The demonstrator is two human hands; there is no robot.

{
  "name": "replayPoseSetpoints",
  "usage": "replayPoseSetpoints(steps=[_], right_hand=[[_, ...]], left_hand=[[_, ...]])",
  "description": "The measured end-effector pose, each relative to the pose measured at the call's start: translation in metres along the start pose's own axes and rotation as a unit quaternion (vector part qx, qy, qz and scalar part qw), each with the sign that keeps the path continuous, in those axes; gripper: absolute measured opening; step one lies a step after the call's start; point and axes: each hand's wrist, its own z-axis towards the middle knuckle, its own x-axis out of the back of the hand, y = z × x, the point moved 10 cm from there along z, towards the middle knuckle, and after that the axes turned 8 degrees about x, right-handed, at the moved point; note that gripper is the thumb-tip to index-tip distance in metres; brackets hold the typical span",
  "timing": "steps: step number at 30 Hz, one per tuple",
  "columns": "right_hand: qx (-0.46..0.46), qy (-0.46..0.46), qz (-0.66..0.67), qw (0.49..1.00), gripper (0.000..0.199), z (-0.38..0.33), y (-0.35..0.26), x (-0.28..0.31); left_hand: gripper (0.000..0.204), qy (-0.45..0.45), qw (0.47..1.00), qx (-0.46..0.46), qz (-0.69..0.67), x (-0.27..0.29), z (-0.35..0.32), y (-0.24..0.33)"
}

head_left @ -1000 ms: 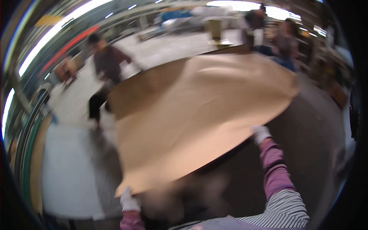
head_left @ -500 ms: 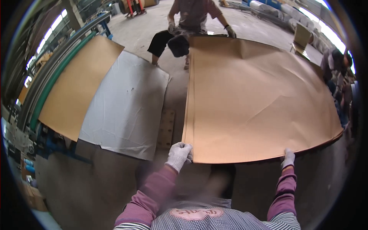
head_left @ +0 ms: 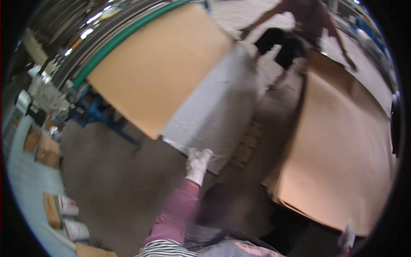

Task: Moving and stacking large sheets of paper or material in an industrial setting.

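Note:
My left hand (head_left: pixel 198 165), in a white knit glove, is at the near edge of a pale grey sheet (head_left: pixel 209 115), its fingers curled on that edge. The grey sheet continues from a brown paper sheet (head_left: pixel 158 64) coming off the machine on the left. Low on the right, my gloved right hand (head_left: pixel 346 237) holds the near edge of a stack of large brown sheets (head_left: pixel 338 158), thumb on top and fingers hidden beneath. Creases run across the top sheet, and its left side bows upward.
Across from me a person (head_left: pixel 299 34) bends with arms spread, one hand by the grey sheet's far corner, the other near the stack. A green roller (head_left: pixel 102 51) and blue frame (head_left: pixel 100 115) stand left. A wooden pallet (head_left: pixel 247 145) lies between the sheets; buckets (head_left: pixel 76 230) stand lower left.
My view has swung left. My left hand has let go of the brown stack's corner and moved to the grey sheet's edge. My right hand stays at the stack. The other person has spread their arms.

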Motion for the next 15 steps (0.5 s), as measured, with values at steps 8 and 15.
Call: replayPoseSetpoints(steps=[8,15], right_hand=[[0.166,-0.117,-0.258,0.945,0.028,-0.209,-0.212,-0.396],[0.206,-0.260,-0.153,0.931,0.009,-0.292,-0.224,-0.528]], left_hand=[[0.074,0.177,0.890,0.099,-0.409,0.218,0.176,-0.099],[0.027,0.026,0.931,0.109,-0.347,0.179,0.202,-0.065]])
